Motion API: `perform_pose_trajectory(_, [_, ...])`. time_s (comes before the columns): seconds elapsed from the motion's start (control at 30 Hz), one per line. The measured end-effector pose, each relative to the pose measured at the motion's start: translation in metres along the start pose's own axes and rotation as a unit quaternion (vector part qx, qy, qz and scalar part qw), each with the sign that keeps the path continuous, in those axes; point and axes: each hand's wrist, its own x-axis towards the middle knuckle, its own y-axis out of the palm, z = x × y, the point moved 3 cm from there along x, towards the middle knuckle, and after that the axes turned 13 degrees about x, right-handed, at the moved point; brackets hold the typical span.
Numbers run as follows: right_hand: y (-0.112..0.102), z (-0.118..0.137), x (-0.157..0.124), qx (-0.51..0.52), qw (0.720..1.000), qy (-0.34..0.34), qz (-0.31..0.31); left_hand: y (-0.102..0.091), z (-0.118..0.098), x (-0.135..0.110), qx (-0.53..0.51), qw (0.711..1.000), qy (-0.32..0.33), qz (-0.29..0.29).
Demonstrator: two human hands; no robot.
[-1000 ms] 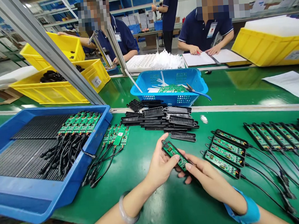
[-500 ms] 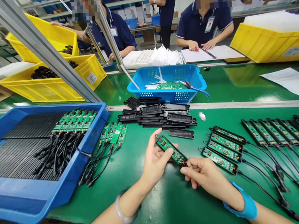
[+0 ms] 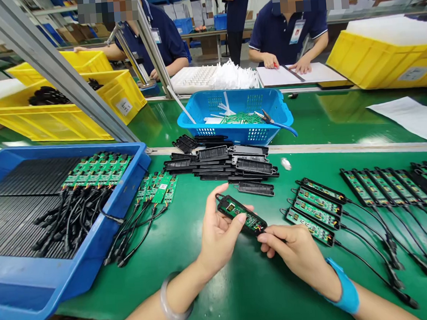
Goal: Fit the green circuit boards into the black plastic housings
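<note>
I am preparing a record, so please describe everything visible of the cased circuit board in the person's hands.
The cased circuit board is green, with small components and a digit display, in an open black case, plastic by its look, looped at the far end. Coloured wires show at the near end. It is tilted, face up, above the green table. The left hand holds it, thumb on its face; the right hand pinches the wired end.
</note>
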Motion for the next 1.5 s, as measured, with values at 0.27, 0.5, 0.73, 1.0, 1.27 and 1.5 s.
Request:
perform_pose_trajectory(0.27, [0.004, 0.004, 0.004, 0.083, 0.994, 0.053, 0.037, 0.002, -0.001, -0.001, 0.002, 1.0, 0.02, 0.019])
perform_pose_trajectory(0.5, [0.007, 0.003, 0.001, 0.091, 0.986, 0.087, 0.111, 0.0, 0.006, 0.006, -0.019, 0.995, -0.077, 0.068])
perform_pose_trajectory(0.73, [-0.01, 0.011, 0.002, -0.2, 0.958, -0.203, -0.027, 0.009, 0.021, 0.004, 0.006, 0.963, -0.173, 0.208])
perform_pose_trajectory(1.0, [-0.005, 0.016, -0.003, -0.358, 0.873, -0.33, -0.013, 0.014, 0.038, -0.002, 0.026, 0.948, -0.17, 0.267])
perform_pose_trajectory(1.27, [-0.005, 0.015, -0.002, -0.297, 0.892, -0.34, -0.029, 0.015, 0.037, -0.003, 0.014, 0.946, -0.178, 0.27])
perform_pose_trajectory(1.5, [-0.018, 0.021, 0.01, -0.187, 0.97, -0.142, 0.054, 0.012, 0.026, 0.001, 0.016, 0.956, -0.186, 0.228])
